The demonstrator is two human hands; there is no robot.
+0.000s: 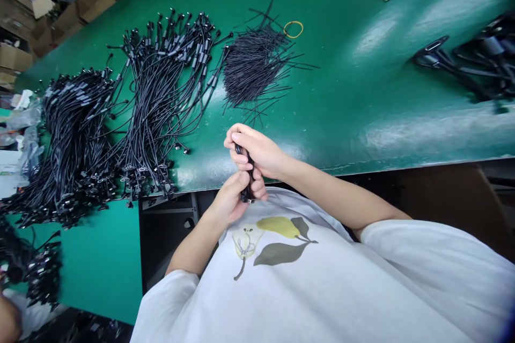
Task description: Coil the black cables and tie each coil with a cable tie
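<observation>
Both hands are together, closed on one small bunch of black cable (245, 193). I see the right hand (259, 151) on its far end and the left hand (230, 196) on its near end, closer to the shirt (281, 289). The bunch is longest from near to far, and its far end leans a bit left. I can't tell how much it tips up or down. It is just by the near edge of the green table (333, 118).

Past the right hand, I see a pile of thin black strips (253, 67), with a yellow loop (293, 22) beside its far right side. Left of the strips are a big heap of cables (151, 102) and another heap (74, 118) farther left. More black cables (483, 59) lie well off to the right.
</observation>
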